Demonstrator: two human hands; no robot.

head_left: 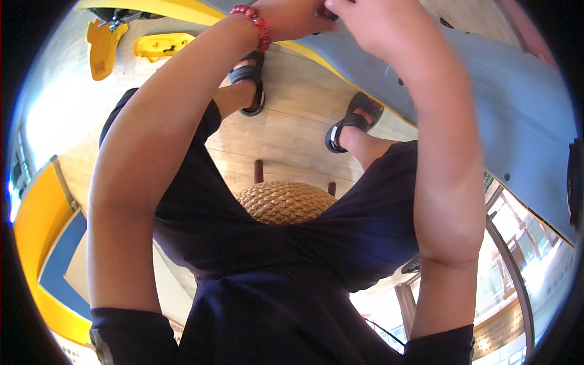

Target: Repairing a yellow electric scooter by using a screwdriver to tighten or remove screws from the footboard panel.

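Both my hands meet at the top edge of the picture, over the near side of a large grey-blue panel with a yellow rim. My left hand, with a red beaded bracelet at its wrist, has its fingers curled in toward the other hand. Close against it, my right hand is closed, thumb toward the left fingertips. Something small and dark shows between them, too little of it to name. The upper edge cuts off part of both hands.
A yellow forked plastic piece and a yellow tray-like part lie on the wooden floor at the upper left. Under me is a woven stool. A yellow and blue panel stands at the left.
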